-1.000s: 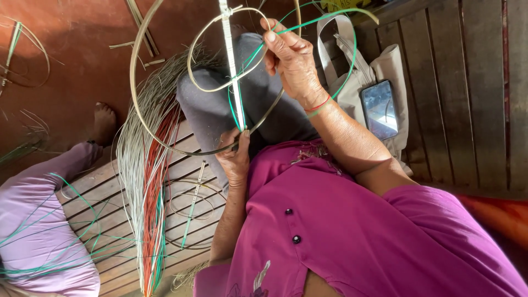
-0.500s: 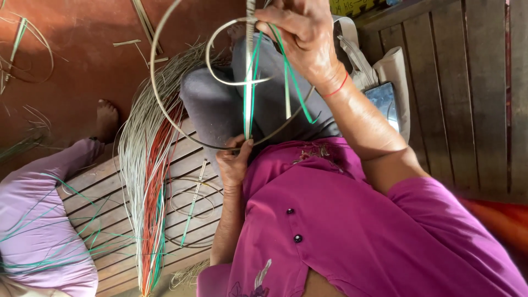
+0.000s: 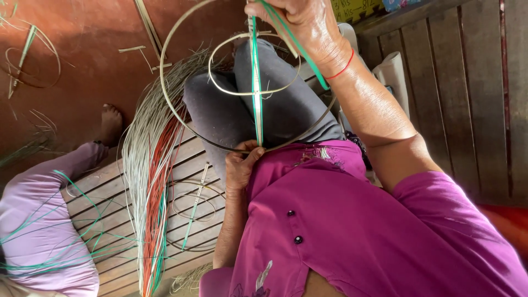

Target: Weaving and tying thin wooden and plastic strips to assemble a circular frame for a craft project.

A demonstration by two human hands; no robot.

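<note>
- I judge the work as early: the frame (image 3: 250, 88) has two thin flat hoops, a big one and a small one inside, joined by one pale upright rib, and only a green strip (image 3: 286, 33) runs along it.
- The right hand (image 3: 300, 22) pinches this strip at the top, fingers closed.
- The left hand (image 3: 240, 165) grips the lower rim above the lap.
- The bundle of strips (image 3: 148, 181), grey, red and green, lies unused on the slatted wooden floor; it is perhaps plastic, I cannot be sure.
</note>
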